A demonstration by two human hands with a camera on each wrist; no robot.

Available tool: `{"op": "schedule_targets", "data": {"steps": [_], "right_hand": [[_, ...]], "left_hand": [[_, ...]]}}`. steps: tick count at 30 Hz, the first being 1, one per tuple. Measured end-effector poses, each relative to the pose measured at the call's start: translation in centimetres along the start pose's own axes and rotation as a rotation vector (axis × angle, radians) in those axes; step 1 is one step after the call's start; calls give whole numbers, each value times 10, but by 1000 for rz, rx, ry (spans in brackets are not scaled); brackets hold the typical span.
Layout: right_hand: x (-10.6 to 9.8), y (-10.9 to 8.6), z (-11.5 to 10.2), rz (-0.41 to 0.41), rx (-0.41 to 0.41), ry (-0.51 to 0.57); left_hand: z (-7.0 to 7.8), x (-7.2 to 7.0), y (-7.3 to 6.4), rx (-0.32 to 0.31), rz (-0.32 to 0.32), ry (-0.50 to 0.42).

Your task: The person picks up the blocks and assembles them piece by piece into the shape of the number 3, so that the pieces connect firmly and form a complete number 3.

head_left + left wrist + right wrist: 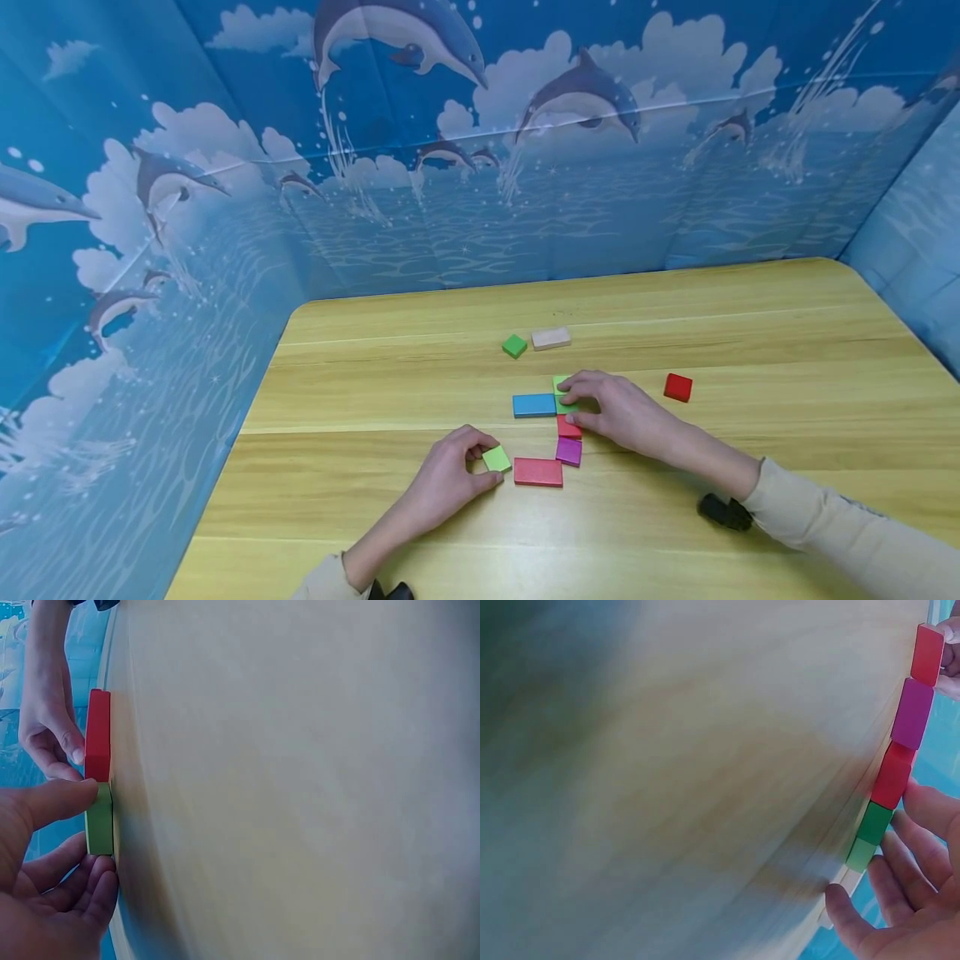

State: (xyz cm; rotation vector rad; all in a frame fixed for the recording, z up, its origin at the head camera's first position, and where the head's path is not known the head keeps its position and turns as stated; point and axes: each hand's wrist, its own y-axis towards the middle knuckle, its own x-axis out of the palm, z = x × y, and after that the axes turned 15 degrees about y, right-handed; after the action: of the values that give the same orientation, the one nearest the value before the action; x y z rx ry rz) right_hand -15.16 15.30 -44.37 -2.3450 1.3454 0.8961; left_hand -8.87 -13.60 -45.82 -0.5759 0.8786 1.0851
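Observation:
My left hand (453, 477) pinches a light green square block (497, 459) between thumb and fingers, low over the tabletop. In the left wrist view this green block (99, 821) stands right against a red block (97, 735). To its right in the head view lies a long red block (537, 472). My right hand (618, 410) rests its fingertips at two green blocks (561, 384), its thumb by a red square block (568, 427). A purple block (568, 452) continues this column below. A blue block (534, 406) lies at its left side. The right hand partly hides the green blocks.
Farther back on the wooden table (337, 358) lie a dark green block (514, 346) and a pale wooden block (551, 338). A red block (678, 387) sits apart on the right. A dolphin-printed curtain (487, 217) hangs behind the table.

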Motion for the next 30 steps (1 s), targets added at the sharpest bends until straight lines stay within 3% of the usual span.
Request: {"op": "schedule_targets", "data": {"steps": [14, 30], "right_hand": [[0, 1, 0, 3, 11, 8], [0, 1, 1, -1, 13, 5]], "left_hand": [[4, 1, 2, -32, 5, 0], [4, 0, 1, -23, 9, -6]]}}
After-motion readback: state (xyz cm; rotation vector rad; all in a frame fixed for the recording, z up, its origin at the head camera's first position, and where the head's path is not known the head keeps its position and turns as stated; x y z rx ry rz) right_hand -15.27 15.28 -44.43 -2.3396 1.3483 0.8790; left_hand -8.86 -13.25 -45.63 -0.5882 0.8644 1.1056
